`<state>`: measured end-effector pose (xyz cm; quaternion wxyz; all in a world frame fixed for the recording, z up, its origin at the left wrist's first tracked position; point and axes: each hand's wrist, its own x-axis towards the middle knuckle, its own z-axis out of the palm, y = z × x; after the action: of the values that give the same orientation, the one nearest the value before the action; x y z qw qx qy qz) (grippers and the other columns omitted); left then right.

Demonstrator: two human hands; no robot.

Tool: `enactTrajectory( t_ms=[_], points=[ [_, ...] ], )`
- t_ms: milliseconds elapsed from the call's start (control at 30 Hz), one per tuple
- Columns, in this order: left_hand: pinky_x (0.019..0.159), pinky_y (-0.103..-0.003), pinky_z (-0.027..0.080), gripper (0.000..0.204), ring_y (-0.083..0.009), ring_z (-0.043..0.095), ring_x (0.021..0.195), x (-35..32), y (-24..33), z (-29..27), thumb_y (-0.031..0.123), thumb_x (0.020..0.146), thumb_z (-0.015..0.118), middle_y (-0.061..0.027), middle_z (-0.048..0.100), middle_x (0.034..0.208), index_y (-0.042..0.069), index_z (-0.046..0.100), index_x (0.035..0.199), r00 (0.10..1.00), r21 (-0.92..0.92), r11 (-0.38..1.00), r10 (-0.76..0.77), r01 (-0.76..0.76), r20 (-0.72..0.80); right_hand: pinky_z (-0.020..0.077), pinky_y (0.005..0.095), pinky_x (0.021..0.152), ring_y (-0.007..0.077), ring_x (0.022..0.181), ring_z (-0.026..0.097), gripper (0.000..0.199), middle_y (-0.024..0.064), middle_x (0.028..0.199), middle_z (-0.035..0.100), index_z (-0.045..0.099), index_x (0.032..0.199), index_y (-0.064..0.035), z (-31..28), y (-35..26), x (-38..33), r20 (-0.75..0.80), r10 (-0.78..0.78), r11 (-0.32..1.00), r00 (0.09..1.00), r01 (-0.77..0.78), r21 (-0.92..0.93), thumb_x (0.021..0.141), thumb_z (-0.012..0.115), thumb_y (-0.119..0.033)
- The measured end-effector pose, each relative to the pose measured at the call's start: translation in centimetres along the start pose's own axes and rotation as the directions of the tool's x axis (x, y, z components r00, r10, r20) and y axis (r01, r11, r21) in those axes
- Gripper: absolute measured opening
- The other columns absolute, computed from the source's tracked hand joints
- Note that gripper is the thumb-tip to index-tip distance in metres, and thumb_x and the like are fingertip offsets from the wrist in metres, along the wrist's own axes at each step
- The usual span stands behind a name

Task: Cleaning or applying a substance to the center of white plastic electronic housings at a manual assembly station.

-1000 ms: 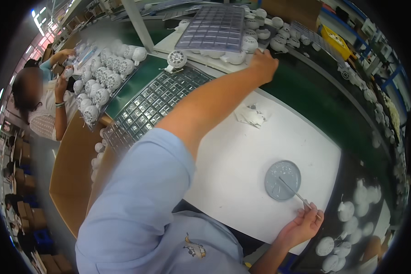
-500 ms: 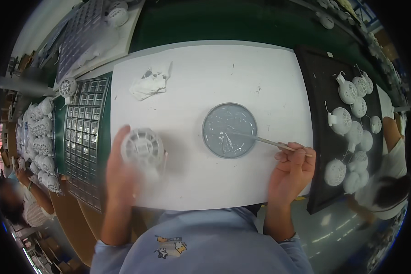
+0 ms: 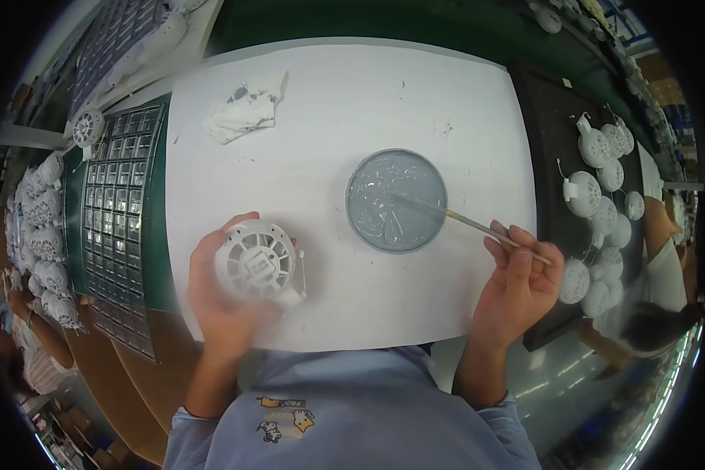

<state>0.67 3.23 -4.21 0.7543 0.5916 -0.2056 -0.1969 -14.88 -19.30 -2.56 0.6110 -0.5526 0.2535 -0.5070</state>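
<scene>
My left hand [image 3: 225,294] is wrapped round a white round plastic housing [image 3: 256,258] with a slotted, fan-like face turned up and a thin white wire at its right side. In my right hand [image 3: 521,280] a thin brush-like stick [image 3: 478,225] is pinched between thumb and fingers. Its far end dips into grey paste, which fills a shallow round dish [image 3: 350,227] on the white sheet [image 3: 352,313]. The stick's tip is buried in the paste, so its shape cannot be made out.
A crumpled, grey-stained tissue [image 3: 247,112] lies on the sheet's far left. Left of the sheet is a clear compartment tray [image 3: 121,188], with piled white housings [image 3: 47,235] beyond. A black tray [image 3: 544,141] at right carries several similar housings. Other people sit at both sides.
The housing in my left hand has become sharper and its slotted face shows more plainly. My right hand keeps the stick in the paste. The whole view has shifted slightly.
</scene>
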Motion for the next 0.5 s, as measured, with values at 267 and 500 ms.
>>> enactTrajectory(
  t_ms=[267,500],
  points=[
    [0.085,-0.048,0.050,0.094,-0.0352,0.055,0.104,0.4,0.0,0.0,0.031,0.053,0.084,-0.0210,0.038,0.130,0.022,0.034,0.132,0.997,-0.044,0.998,0.043,-0.040,0.068,0.0563,0.0423,0.072,0.0380,0.088,0.062,0.016,0.0257,0.095,0.060,0.042,0.101,0.0032,0.6,0.3,0.2,0.025,-0.071,0.984,0.997,0.074,-0.159,0.088,0.049,-0.001],
    [0.085,-0.048,0.050,0.094,-0.0359,0.054,0.104,0.6,-0.1,-0.3,0.031,0.053,0.084,-0.0216,0.037,0.130,0.022,0.034,0.132,0.997,-0.053,0.998,0.034,-0.030,0.064,0.0562,0.0419,0.072,0.0377,0.091,0.061,0.021,0.0257,0.099,0.059,0.039,0.107,0.0027,1.3,0.1,0.0,0.116,-0.052,0.989,0.992,0.067,-0.131,0.089,0.047,-0.001]
  ],
)
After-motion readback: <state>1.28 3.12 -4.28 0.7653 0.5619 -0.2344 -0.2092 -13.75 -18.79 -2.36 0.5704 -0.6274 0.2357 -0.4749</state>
